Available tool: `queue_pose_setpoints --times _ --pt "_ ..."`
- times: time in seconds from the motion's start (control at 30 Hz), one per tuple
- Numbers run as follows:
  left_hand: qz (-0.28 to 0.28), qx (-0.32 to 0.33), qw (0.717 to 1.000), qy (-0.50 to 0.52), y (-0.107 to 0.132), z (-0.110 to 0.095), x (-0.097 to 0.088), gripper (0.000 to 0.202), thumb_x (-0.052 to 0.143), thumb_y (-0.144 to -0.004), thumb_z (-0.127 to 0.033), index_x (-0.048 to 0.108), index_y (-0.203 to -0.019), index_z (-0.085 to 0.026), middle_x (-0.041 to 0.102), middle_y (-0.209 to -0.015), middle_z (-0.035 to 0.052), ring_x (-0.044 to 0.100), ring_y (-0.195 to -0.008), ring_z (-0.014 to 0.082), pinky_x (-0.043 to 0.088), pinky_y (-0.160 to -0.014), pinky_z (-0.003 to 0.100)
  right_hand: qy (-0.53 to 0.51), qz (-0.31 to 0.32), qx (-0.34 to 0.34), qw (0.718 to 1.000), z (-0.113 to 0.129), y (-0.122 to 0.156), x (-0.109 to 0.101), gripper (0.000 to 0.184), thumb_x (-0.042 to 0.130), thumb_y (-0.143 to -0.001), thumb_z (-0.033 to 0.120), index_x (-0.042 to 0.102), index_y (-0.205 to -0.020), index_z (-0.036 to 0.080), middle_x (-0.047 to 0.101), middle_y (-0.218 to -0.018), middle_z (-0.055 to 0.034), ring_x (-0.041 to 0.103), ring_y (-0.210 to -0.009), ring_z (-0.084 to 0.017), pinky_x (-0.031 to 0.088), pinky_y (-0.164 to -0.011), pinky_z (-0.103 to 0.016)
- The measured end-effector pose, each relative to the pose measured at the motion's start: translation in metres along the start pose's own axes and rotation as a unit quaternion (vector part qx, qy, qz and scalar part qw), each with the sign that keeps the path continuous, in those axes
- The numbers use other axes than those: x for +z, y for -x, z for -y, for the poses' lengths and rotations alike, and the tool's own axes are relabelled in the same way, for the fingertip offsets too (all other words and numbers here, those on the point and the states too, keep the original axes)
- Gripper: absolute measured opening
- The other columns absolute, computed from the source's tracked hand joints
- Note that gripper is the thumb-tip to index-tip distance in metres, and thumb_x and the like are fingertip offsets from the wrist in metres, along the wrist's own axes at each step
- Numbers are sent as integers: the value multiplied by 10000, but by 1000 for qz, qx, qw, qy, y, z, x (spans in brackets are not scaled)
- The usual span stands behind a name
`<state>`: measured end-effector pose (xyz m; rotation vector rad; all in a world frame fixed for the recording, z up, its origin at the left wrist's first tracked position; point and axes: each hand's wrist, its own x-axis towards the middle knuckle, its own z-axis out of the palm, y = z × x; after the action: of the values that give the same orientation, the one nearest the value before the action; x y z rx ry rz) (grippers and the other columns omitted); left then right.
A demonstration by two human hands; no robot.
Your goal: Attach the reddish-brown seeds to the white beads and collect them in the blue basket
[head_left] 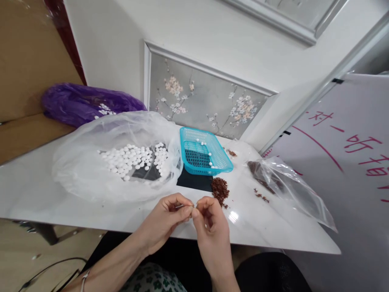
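— Where do we stand in the work?
— We judge we are in a fine fingertip step. Our left hand (pixel 165 219) and right hand (pixel 211 227) are both closed in a pinch, thumbs and forefingers meeting on one small piece (pixel 192 208). It sits at lower centre of the frame, over the near edge of the white table (pixel 273 231), and is too small for us to tell what it is
— What does the next move ask of us?
— Steady, delicate fingers, we think: a slip here could drop the piece off the table's edge. The red-brown bits (pixel 219 190) lie loose just above our right hand, and the white beads (pixel 133 158) lie in the clear bag (pixel 82 174) at centre left
— Shall we count?
— Two hands and one pinched piece. One blue basket (pixel 226 165) sits at centre with about five white beads in it, on one dark mat (pixel 194 182). There is one loose brown pile, one second clear bag (pixel 291 194) at right holding more brown bits, and one purple bag (pixel 82 101) at upper left. The beads in the big bag are too many for us to count
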<state>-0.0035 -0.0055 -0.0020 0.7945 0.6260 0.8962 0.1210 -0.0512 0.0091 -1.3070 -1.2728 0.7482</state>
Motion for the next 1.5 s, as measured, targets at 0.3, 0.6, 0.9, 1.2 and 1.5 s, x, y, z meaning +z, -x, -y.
queue_pose_setpoints --times 0.3,0.6,0.9,1.2,1.5 --pt "40 -41 998 37 1 -7 0 277 718 -739 -195 565 -969 -212 637 -785 -6 576 -688 87 431 -696 211 -4 152 -27 988 4 -2 -20 285 453 -928 232 624 -1157 240 568 -890 -34 553 -756 -136 474 -688 -250" --pt "60 -53 997 19 0 -6 -2 330 708 -748 -164 561 -1042 -199 635 -811 -8 559 -687 63 417 -689 195 25 130 -57 990 7 -1 -17 276 445 -921 176 644 -1104 232 582 -893 -40 576 -795 -152 481 -712 -260" --pt "61 -29 998 2 0 -6 0 235 728 -728 -180 600 -926 -189 611 -714 -41 524 -654 54 367 -660 179 68 82 -102 989 2 3 -12 245 432 -899 129 642 -1000 206 579 -877 -41 582 -801 -161 473 -717 -265" --pt "55 -24 998 -1 -1 -7 1 228 746 -706 -188 597 -878 -178 603 -744 -22 525 -704 80 373 -689 193 64 62 -102 991 -1 3 -9 216 427 -904 156 632 -959 196 572 -873 -48 579 -799 -170 472 -719 -285" --pt "55 -27 998 25 1 -4 1 220 707 -752 -265 612 -925 -167 584 -807 7 533 -727 89 409 -730 211 65 126 -83 986 7 -8 -20 214 493 -895 190 654 -1030 224 585 -845 -21 570 -748 -137 472 -673 -244"
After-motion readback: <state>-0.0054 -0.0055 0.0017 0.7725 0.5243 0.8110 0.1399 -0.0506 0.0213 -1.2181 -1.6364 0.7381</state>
